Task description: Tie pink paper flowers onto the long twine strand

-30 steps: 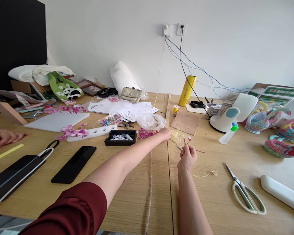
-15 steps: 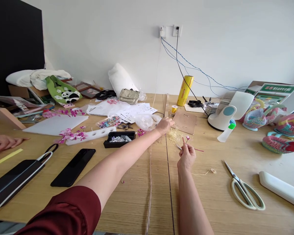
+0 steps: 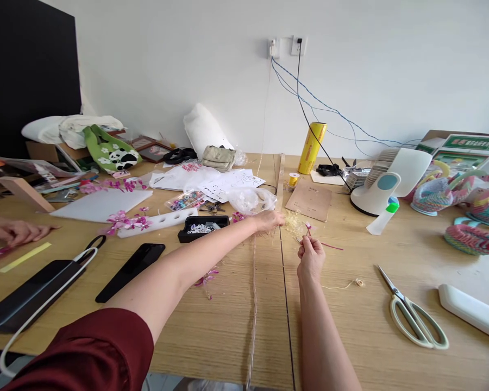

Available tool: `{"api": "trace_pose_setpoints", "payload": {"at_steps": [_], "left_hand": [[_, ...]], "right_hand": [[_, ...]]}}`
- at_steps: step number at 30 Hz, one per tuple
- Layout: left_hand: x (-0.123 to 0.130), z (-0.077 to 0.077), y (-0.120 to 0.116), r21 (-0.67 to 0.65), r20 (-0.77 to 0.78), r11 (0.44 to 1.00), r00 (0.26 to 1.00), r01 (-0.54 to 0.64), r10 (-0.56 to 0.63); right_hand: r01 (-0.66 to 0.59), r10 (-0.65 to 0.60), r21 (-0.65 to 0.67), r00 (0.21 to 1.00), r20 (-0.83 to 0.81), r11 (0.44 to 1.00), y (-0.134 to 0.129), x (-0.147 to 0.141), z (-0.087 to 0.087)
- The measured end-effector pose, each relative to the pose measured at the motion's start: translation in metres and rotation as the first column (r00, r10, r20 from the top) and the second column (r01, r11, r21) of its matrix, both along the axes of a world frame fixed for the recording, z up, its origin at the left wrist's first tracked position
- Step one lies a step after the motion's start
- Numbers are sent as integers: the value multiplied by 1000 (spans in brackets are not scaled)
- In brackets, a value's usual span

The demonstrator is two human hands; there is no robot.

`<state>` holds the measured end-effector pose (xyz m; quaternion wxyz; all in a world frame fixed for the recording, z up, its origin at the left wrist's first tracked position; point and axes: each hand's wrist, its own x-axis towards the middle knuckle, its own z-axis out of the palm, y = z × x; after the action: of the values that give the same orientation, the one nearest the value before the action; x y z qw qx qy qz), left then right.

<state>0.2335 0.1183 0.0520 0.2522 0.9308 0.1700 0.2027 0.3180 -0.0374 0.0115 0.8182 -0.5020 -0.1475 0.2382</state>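
My left hand reaches across the middle of the table to the edge of a loose pile of pale yellow threads; its fingertips are too small and partly hidden to read. To the right, my right hand is closed in a pinch on a small pink flower with a thin dark-pink stem sticking out to the right. A thin pale thread with a small coil at its end lies beside my right wrist. Pink blossoms rest on the table below my left forearm.
Scissors and a white case lie at the right. A black phone, a black tray and a power bank are at the left. Another person's hand rests at the far left. A white fan stands behind.
My left hand has moved slightly nearer and lower beside the yellow threads. My right hand still pinches the flower. Pink blossoms now show below my left forearm.
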Motion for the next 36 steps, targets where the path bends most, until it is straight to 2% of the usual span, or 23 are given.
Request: {"api": "trace_pose_setpoints", "payload": {"at_steps": [3,5,7,9,10,11,13,15,17,19,25,30,32,34,36], "left_hand": [[-9,-3,-5,126,-158,983,980,137,-117],[-12,0,-11,152,-100,983,991,102,-87],[-15,5,-21,75,29,997,999,-22,19],[-20,10,-34,-159,120,978,981,-133,153],[-23,11,-41,-326,129,935,974,-138,189],[-27,12,-49,-486,141,867,968,-114,206],[-36,12,-66,-694,235,720,941,-14,244],[-46,12,-82,-810,327,580,891,91,316],[-54,11,-96,-868,385,457,842,192,378],[-61,10,-106,-878,436,391,796,275,419],[-72,6,-123,-869,486,375,704,323,518],[-83,3,-124,-858,504,404,669,316,546],[-89,3,-124,-843,515,466,653,269,555],[-95,2,-123,-821,528,530,640,214,559],[-100,0,-124,-822,501,544,668,169,550]], "right_hand": [[-85,85,-2,996,19,996,0,-1,0],[-163,163,6,986,39,987,-1,-3,1],[-233,231,22,971,53,972,-2,-6,4],[-295,292,46,955,57,954,-3,-11,8],[-329,326,60,944,56,942,-4,-14,11],[-368,365,75,930,55,927,-5,-17,13],[-450,447,104,893,56,887,-6,-24,16],[-521,517,117,854,66,846,-8,-32,19],[-572,566,112,820,80,813,-9,-39,20],[-611,605,109,791,87,784,-9,-46,20],[-684,680,109,729,75,721,-9,-61,18],[-725,720,3,685,111,689,-9,-68,17],[-708,710,-85,682,177,701,-10,-68,17],[-651,663,-140,708,242,746,-9,-67,17],[-596,604,-123,749,273,794,-9,-67,17]]}}
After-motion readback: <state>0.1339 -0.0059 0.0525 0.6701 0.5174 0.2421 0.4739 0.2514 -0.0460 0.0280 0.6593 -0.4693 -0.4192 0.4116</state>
